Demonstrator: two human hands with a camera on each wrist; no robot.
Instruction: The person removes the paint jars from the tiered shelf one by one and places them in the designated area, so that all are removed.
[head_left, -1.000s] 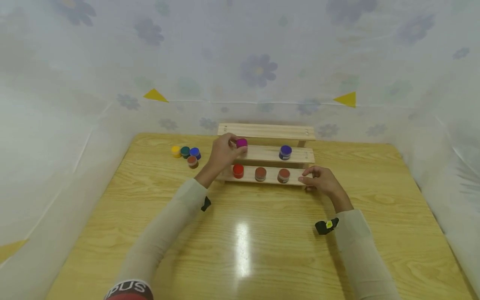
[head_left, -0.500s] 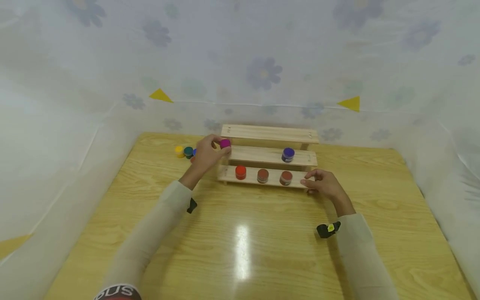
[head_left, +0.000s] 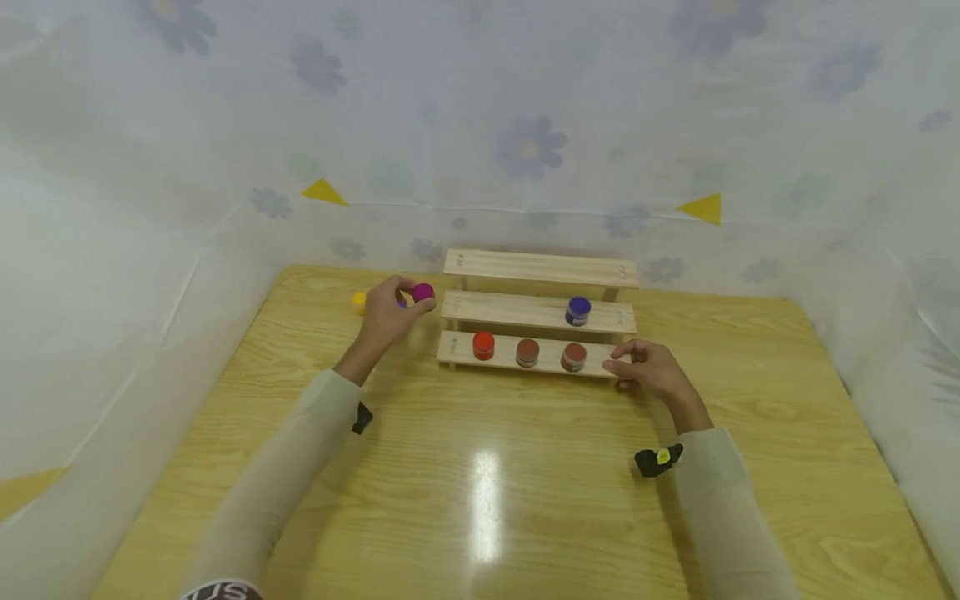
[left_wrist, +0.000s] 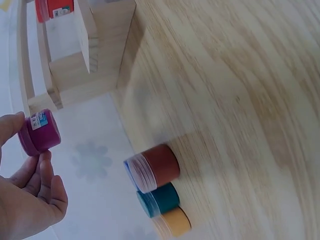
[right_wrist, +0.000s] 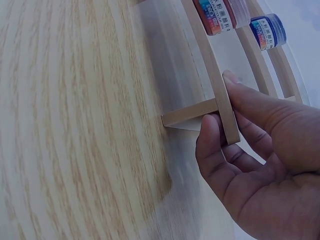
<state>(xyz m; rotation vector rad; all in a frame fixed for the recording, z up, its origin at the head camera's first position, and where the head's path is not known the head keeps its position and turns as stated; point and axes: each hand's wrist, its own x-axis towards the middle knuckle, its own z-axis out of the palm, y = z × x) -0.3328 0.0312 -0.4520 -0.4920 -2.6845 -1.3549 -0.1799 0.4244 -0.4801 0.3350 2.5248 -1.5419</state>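
Observation:
My left hand [head_left: 386, 312] pinches a magenta paint jar [left_wrist: 41, 132] between thumb and fingers, held in the air left of a three-step wooden rack [head_left: 540, 265]. My right hand [head_left: 651, 368] grips the right end of the rack's lowest step, thumb on top and fingers beneath, as the right wrist view shows. On that step stand a red paint jar [head_left: 483, 346] and two brown paint jars [head_left: 527, 352]. A dark blue paint jar [head_left: 578, 311] stands toward the right of the middle step.
Left of the rack, a yellow jar [left_wrist: 176, 222], a green jar [left_wrist: 160, 200] and a brown jar [left_wrist: 159, 165] stand together on the wooden table [head_left: 420, 467]. A blue jar is mostly hidden behind them. A flowered sheet [head_left: 450, 100] hangs behind.
My left hand has carried the magenta jar leftward off the middle step, out past the rack's left end. The right hand stays on the lowest step.

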